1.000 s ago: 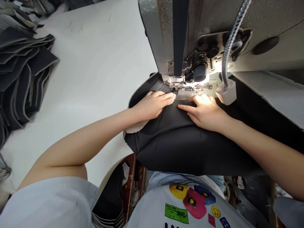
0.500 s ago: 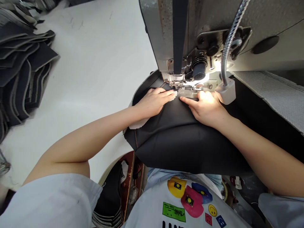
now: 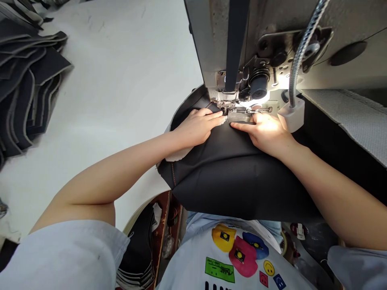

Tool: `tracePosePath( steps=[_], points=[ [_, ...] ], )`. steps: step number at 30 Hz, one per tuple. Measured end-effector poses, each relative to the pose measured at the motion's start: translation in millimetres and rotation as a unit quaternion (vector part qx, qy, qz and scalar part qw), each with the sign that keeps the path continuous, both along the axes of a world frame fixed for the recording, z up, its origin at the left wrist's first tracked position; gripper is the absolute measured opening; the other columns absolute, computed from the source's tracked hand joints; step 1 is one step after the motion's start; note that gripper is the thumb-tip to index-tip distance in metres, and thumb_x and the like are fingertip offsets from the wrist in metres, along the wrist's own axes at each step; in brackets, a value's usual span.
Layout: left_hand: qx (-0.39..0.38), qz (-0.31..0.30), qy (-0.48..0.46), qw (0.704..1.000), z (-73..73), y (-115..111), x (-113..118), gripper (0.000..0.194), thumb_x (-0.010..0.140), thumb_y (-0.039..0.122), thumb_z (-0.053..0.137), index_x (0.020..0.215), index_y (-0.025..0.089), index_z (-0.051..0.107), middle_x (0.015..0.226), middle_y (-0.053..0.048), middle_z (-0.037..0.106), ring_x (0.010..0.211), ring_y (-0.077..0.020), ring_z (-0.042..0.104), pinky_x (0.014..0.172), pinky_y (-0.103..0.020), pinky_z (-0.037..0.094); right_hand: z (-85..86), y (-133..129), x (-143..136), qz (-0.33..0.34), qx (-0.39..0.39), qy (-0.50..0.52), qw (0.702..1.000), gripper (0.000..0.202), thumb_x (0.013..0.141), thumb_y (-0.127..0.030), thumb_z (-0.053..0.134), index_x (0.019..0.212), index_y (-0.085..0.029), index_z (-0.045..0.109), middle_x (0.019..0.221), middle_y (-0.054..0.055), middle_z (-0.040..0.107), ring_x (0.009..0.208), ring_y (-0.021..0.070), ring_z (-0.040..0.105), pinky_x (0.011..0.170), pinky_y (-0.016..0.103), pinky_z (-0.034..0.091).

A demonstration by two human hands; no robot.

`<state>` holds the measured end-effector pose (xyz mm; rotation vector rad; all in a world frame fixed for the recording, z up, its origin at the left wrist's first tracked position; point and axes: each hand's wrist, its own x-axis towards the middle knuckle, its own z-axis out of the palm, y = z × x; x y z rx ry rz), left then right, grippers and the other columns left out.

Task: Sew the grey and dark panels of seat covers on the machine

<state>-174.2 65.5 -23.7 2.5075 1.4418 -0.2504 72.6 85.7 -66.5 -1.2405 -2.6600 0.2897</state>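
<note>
A large black sheet of leather-like material [image 3: 242, 181], with orange stitching near its left corner, lies under the sewing machine's needle area [image 3: 225, 109]. My left hand [image 3: 198, 127] rests on it just left of the presser foot, fingers stretched toward the foot and slightly apart. To the right of the foot, my right hand [image 3: 267, 131] lies on the material's edge with the index finger extended; its other fingers are bent, and glare from the lamp washes over them. A pale backing shows beneath my left wrist.
Stacked dark pieces [image 3: 33, 88] lie on the white table [image 3: 121, 80] at the left. A white lamp head [image 3: 293, 114] on a flexible metal neck hangs beside my right hand. More black pieces [image 3: 137, 245] sit below the table edge.
The view has shifted slightly, so the machine appears further right and the stack further left. Both hands stay on the black material beside the foot, in nearly the same pose.
</note>
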Motion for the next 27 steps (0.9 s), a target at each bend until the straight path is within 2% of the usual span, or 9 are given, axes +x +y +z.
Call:
tracePosePath(
  steps=[6, 9, 12, 17, 23, 27],
  points=[
    [0.018, -0.012, 0.005, 1.0, -3.2, -3, -2, 0.065, 0.087, 0.006, 0.038, 0.15, 0.021, 0.046, 0.161, -0.009, 0.04, 0.142, -0.0315, 0.037, 0.112, -0.053, 0.039, -1.9, 4, 2, 0.006, 0.026, -0.012, 1.0, 0.033, 0.099, -0.025, 0.052, 0.123, -0.026, 0.074, 0.112, 0.009, 0.071, 0.116, 0.0297, 0.058, 0.097, 0.047, 0.044],
    [0.051, -0.015, 0.009, 0.999, -1.2, -7, -2, 0.063, 0.088, 0.007, 0.039, 0.149, 0.02, 0.048, 0.158, -0.016, 0.038, 0.141, -0.035, 0.036, 0.11, -0.055, 0.038, -5.8, 5, 3, -0.001, 0.046, -0.029, 0.999, 0.034, 0.1, -0.026, 0.049, 0.123, -0.025, 0.074, 0.101, 0.009, 0.071, 0.108, 0.0268, 0.06, 0.093, 0.044, 0.045],
    [0.056, -0.02, 0.026, 0.998, 3.7, -12, 0, 0.064, 0.087, 0.007, 0.042, 0.149, 0.021, 0.048, 0.149, -0.019, 0.042, 0.131, -0.037, 0.042, 0.106, -0.057, 0.04, -8.9, 3, 5, -0.007, 0.05, -0.037, 0.998, 0.035, 0.101, -0.029, 0.049, 0.125, -0.025, 0.074, 0.092, 0.008, 0.069, 0.094, 0.0214, 0.062, 0.084, 0.038, 0.046],
    [0.046, -0.023, 0.052, 0.997, 5.4, -13, 2, 0.059, 0.09, 0.008, 0.038, 0.147, 0.021, 0.05, 0.125, -0.017, 0.052, 0.113, -0.0312, 0.051, 0.096, -0.046, 0.046, -7.5, -1, 4, -0.012, 0.044, -0.034, 0.998, 0.034, 0.1, -0.03, 0.05, 0.124, -0.029, 0.074, 0.093, 0.005, 0.068, 0.085, 0.0165, 0.063, 0.079, 0.034, 0.046],
    [0.024, -0.034, 0.013, 0.999, -2.6, -8, -3, 0.058, 0.093, 0.006, 0.028, 0.145, 0.019, 0.051, 0.109, -0.012, 0.054, 0.099, -0.0247, 0.052, 0.09, -0.036, 0.046, -1.2, -3, 2, -0.018, 0.012, -0.033, 0.999, 0.036, 0.099, -0.027, 0.051, 0.126, -0.036, 0.072, 0.098, 0.003, 0.069, 0.091, 0.0204, 0.066, 0.083, 0.037, 0.049],
    [0.019, -0.047, 0.025, 0.998, -1.4, -5, -3, 0.056, 0.094, 0.008, 0.03, 0.145, 0.02, 0.051, 0.107, -0.011, 0.052, 0.096, -0.0228, 0.053, 0.086, -0.032, 0.047, -6.4, -1, 4, -0.015, 0.015, 0.0, 1.0, 0.033, 0.1, -0.029, 0.05, 0.124, -0.031, 0.073, 0.086, 0.003, 0.067, 0.087, 0.0193, 0.065, 0.087, 0.038, 0.049]
  ],
)
